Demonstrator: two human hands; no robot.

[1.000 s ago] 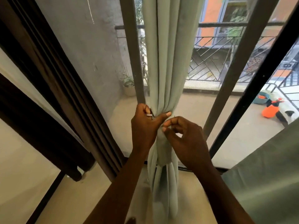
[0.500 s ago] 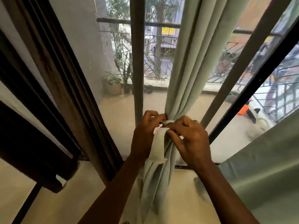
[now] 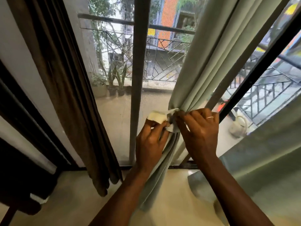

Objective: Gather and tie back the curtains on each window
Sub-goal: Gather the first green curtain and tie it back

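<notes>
A pale green curtain [image 3: 210,59] hangs gathered into a tight bunch in front of the window. A cream tie-back strip [image 3: 157,117] wraps the bunch at its narrowest point. My left hand [image 3: 151,141] pinches the loose end of the strip, which sticks out to the left. My right hand [image 3: 199,131] grips the strip at the bunch itself, fingers curled, a ring on one finger. Below the hands the curtain's folds fall to the floor.
A dark brown curtain [image 3: 65,88] hangs at the left beside a vertical window post [image 3: 138,79]. More green fabric [image 3: 263,168] lies at the lower right. Through the screen are potted plants [image 3: 99,84] and a balcony railing.
The view has shifted, so the curtain now leans to the right. My left hand has drawn the strip's end out to the left; my right hand stays at the bunch.
</notes>
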